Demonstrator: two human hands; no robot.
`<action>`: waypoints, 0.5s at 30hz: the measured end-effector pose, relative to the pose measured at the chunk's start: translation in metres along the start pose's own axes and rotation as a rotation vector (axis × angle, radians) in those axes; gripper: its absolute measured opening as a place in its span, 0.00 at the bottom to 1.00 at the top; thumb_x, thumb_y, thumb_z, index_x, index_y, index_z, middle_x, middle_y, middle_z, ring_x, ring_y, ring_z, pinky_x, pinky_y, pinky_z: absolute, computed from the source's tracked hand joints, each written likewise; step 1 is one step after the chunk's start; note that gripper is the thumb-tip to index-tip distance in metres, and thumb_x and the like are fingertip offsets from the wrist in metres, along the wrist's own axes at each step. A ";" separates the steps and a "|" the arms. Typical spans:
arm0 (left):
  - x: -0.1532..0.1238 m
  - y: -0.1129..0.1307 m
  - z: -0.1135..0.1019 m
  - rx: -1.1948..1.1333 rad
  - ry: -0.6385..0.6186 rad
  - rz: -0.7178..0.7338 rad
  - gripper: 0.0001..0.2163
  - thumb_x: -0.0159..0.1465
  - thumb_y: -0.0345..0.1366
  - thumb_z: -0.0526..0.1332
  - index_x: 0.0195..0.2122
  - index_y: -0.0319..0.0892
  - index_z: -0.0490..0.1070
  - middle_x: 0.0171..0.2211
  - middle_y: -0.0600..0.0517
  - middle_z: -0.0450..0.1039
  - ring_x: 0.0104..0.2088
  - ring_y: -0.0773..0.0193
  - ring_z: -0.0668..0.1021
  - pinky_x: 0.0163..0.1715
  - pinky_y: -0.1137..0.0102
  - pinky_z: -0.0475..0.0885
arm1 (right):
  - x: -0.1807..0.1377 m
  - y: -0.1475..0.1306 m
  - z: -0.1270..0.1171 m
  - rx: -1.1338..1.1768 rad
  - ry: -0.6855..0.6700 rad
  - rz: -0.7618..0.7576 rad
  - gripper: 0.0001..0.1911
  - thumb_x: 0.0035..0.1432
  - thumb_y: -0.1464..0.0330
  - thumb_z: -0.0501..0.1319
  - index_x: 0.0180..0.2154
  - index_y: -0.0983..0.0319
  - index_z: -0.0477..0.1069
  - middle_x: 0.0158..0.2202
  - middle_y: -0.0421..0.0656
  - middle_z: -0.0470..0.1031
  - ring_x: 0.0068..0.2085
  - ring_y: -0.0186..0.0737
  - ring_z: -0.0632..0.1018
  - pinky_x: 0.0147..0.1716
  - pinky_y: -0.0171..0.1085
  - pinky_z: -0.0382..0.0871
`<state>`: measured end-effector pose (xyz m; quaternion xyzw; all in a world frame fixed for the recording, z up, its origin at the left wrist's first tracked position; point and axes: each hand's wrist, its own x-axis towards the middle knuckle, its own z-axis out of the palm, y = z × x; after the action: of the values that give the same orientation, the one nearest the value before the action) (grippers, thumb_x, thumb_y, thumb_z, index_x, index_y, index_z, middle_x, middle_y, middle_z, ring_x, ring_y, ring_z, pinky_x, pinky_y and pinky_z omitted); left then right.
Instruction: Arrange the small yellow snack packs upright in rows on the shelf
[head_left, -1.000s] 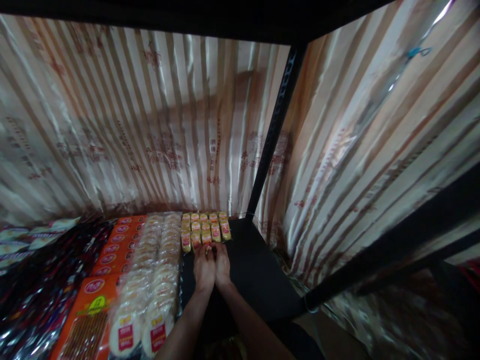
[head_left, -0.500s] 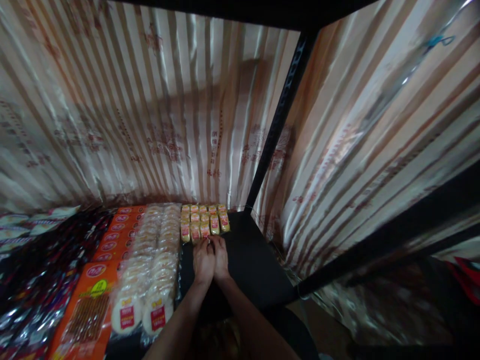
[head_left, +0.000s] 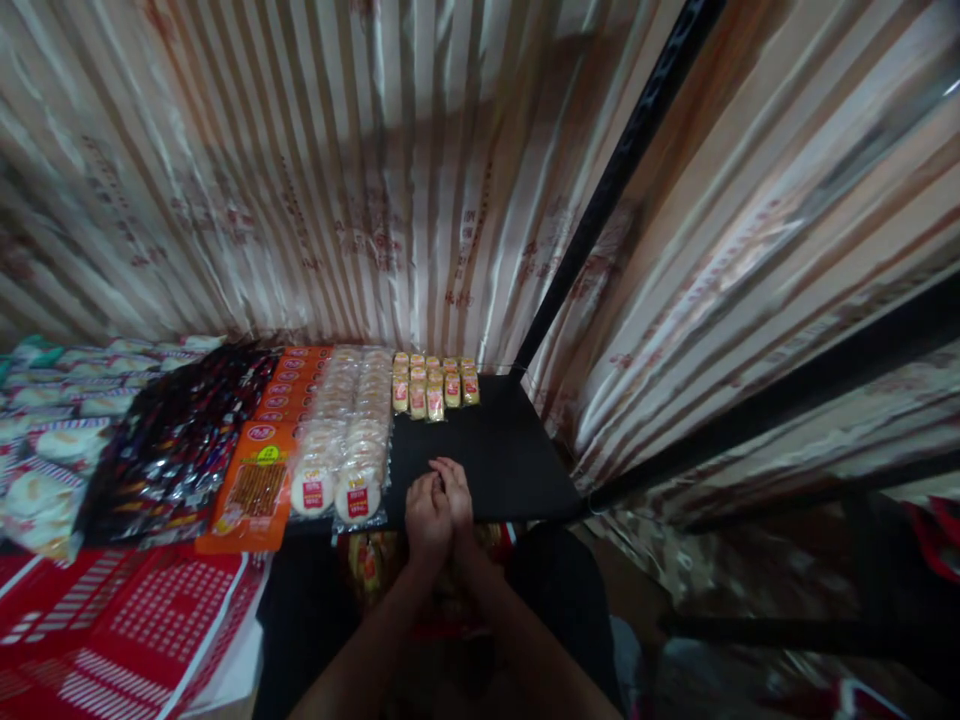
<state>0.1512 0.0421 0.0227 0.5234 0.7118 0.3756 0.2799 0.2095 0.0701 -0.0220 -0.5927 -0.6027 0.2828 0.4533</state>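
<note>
My left hand (head_left: pixel 428 515) and my right hand (head_left: pixel 457 495) are pressed against each other above the front edge of a black shelf (head_left: pixel 495 450). Their fingers are curled together, and anything between them is hidden. Beyond the fingertips, small yellow-wrapped snack packs (head_left: pixel 435 402) with red labels stand in short rows at the back of the shelf. Below my forearms, more yellow packs (head_left: pixel 367 565) show in a container at my lap, partly covered by my arms.
Left along the shelf lie clear packs of round white crackers (head_left: pixel 358 495), orange packs of stick snacks (head_left: pixel 259 490), dark shiny packets (head_left: pixel 172 440) and white packets (head_left: pixel 52 490). A red basket (head_left: pixel 150 620) sits below. A black post (head_left: pixel 592 220) rises before striped sheeting (head_left: pixel 375 200).
Both hands have drawn back from the yellow packs to the shelf's front edge, still together. The view has tilted down and turned left, bringing in the red basket and the lap container.
</note>
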 end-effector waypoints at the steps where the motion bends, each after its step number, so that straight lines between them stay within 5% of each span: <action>1: -0.009 -0.004 -0.003 -0.010 0.004 0.024 0.17 0.60 0.30 0.45 0.43 0.37 0.70 0.43 0.43 0.72 0.45 0.60 0.72 0.50 0.66 0.64 | -0.009 -0.002 -0.001 0.009 -0.012 -0.005 0.18 0.50 0.74 0.50 0.41 0.59 0.71 0.44 0.44 0.67 0.47 0.38 0.70 0.48 0.38 0.66; 10: -0.070 -0.054 -0.036 0.053 -0.094 0.048 0.16 0.58 0.30 0.46 0.41 0.36 0.70 0.42 0.42 0.71 0.46 0.59 0.71 0.50 0.65 0.63 | -0.090 0.000 0.007 0.007 -0.224 -0.080 0.19 0.52 0.75 0.48 0.41 0.58 0.72 0.44 0.43 0.72 0.47 0.37 0.71 0.52 0.39 0.63; 15: -0.068 -0.106 -0.038 0.185 -0.255 -0.185 0.16 0.58 0.29 0.47 0.42 0.34 0.71 0.41 0.39 0.73 0.46 0.57 0.73 0.50 0.64 0.63 | -0.111 0.017 0.030 -0.145 -0.484 0.062 0.19 0.49 0.77 0.49 0.35 0.58 0.75 0.39 0.45 0.77 0.42 0.40 0.75 0.45 0.37 0.67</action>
<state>0.0843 -0.0499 -0.0429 0.5227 0.7472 0.2117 0.3517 0.1788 -0.0292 -0.0732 -0.5571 -0.6936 0.3864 0.2434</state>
